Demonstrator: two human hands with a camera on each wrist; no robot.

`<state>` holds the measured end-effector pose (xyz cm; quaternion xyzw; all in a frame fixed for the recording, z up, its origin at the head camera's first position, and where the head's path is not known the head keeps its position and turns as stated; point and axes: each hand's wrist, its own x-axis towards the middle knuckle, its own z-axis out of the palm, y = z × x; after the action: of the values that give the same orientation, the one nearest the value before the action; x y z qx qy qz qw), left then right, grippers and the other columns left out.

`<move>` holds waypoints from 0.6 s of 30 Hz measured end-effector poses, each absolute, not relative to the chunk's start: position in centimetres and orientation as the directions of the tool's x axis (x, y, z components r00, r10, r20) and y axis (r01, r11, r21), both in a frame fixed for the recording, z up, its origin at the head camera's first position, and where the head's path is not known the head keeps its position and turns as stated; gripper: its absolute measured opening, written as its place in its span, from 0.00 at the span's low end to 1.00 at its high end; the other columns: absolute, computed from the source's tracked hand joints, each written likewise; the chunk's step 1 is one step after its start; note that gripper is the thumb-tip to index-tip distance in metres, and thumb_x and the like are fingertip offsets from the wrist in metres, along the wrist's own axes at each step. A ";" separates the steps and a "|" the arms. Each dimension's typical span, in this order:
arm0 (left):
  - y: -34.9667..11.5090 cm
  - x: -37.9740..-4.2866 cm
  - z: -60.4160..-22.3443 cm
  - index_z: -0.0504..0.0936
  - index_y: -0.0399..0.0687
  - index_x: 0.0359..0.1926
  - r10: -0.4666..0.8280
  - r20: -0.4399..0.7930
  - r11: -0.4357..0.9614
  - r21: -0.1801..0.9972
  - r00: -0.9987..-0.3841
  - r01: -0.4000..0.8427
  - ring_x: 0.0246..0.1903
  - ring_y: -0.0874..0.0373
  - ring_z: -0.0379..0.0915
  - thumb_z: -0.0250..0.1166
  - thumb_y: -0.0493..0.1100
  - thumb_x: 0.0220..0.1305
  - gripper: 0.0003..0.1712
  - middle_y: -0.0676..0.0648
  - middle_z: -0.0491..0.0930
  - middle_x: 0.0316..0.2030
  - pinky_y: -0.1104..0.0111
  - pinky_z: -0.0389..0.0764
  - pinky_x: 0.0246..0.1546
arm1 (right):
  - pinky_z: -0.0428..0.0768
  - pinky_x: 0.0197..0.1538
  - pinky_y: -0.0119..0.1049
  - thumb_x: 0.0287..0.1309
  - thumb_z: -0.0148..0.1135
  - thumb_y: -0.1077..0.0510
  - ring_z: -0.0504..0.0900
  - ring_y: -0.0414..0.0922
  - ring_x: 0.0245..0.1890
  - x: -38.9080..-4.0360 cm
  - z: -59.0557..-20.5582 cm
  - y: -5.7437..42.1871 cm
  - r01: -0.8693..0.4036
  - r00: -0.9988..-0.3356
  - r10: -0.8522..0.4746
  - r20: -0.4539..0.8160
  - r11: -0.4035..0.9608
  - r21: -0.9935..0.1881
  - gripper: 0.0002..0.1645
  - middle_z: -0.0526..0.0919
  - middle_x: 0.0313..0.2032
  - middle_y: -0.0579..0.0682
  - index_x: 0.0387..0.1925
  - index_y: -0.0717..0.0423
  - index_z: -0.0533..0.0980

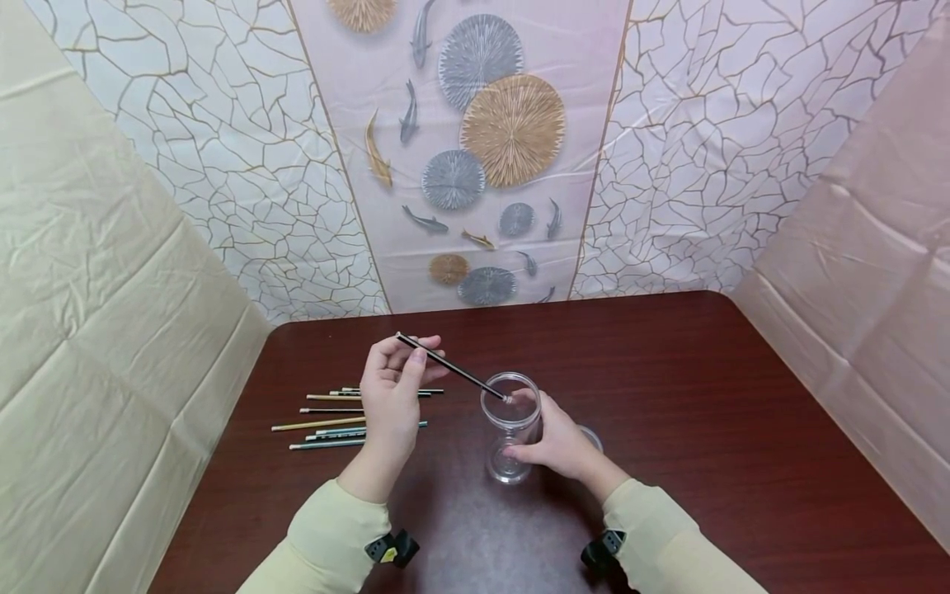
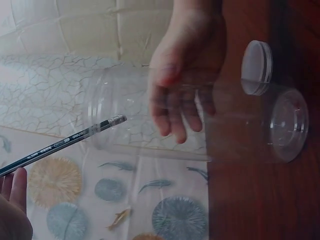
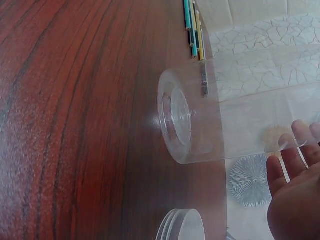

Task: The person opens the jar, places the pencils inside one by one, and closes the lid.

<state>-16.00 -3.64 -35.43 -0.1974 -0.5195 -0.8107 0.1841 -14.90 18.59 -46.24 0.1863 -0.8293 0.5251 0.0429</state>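
My left hand (image 1: 392, 392) pinches a dark pencil (image 1: 449, 364) between thumb and fingers, tilted down to the right. Its eraser end reaches in at the mouth of a tall clear plastic jar (image 1: 512, 419); the left wrist view shows white lettering on the pencil (image 2: 55, 145). From the right, my right hand (image 1: 558, 441) grips the jar's side, thumb in front and fingers behind. Seen from the right wrist, the jar's round base (image 3: 172, 117) is at the table and no pencil shows at its bottom.
Several pencils (image 1: 326, 425), teal, yellow and dark, lie on the dark red wooden table (image 1: 705, 462) left of the jar, partly behind my left wrist. A round clear lid (image 2: 256, 67) lies behind my right hand. Patterned cloth walls (image 1: 668, 165) close in the table's back and sides.
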 end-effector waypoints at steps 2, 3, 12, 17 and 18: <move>-3.5 -15.9 -35.7 0.69 0.35 0.43 -0.082 0.511 -0.385 0.776 -0.856 0.500 0.36 0.53 0.81 0.55 0.28 0.64 0.07 0.46 0.83 0.38 0.60 0.81 0.35 | 0.70 0.53 0.36 0.35 0.79 0.55 0.78 0.44 0.43 -14.9 -46.2 18.6 -0.361 -0.925 -0.263 0.272 0.391 -0.847 0.43 0.75 0.51 0.50 0.54 0.54 0.67; -3.4 -15.8 -35.9 0.68 0.32 0.44 -0.076 0.511 -0.382 0.778 -0.856 0.499 0.36 0.53 0.81 0.55 0.29 0.64 0.08 0.46 0.83 0.39 0.61 0.81 0.35 | 0.70 0.54 0.37 0.35 0.79 0.55 0.78 0.45 0.44 -14.9 -46.2 18.6 -0.365 -0.924 -0.263 0.276 0.397 -0.842 0.43 0.75 0.51 0.49 0.54 0.54 0.67; -2.7 -15.5 -37.3 0.67 0.35 0.43 -0.046 0.506 -0.400 0.781 -0.861 0.480 0.36 0.52 0.80 0.54 0.27 0.64 0.08 0.46 0.83 0.38 0.58 0.81 0.35 | 0.70 0.54 0.40 0.36 0.79 0.54 0.77 0.52 0.47 -15.0 -46.3 18.6 -0.365 -0.924 -0.267 0.274 0.399 -0.841 0.44 0.75 0.53 0.51 0.55 0.57 0.66; -2.4 -15.4 -37.8 0.66 0.37 0.45 -0.041 0.516 -0.411 0.772 -0.856 0.485 0.36 0.53 0.80 0.54 0.26 0.64 0.10 0.46 0.83 0.37 0.60 0.82 0.34 | 0.71 0.53 0.41 0.36 0.78 0.54 0.77 0.50 0.48 -15.0 -46.3 18.6 -0.366 -0.924 -0.266 0.276 0.393 -0.844 0.43 0.75 0.52 0.51 0.55 0.56 0.67; -2.4 -15.4 -37.9 0.66 0.35 0.46 -0.042 0.516 -0.410 0.772 -0.856 0.486 0.36 0.54 0.80 0.54 0.26 0.63 0.11 0.46 0.82 0.37 0.61 0.82 0.34 | 0.71 0.54 0.41 0.36 0.79 0.55 0.77 0.48 0.48 -15.0 -46.3 18.6 -0.366 -0.923 -0.265 0.278 0.391 -0.844 0.43 0.75 0.52 0.51 0.55 0.56 0.67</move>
<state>-15.36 -2.36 -37.94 -0.2141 -0.5185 -0.8117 0.1624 -14.98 18.61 -46.34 0.1896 -0.8326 0.5181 0.0488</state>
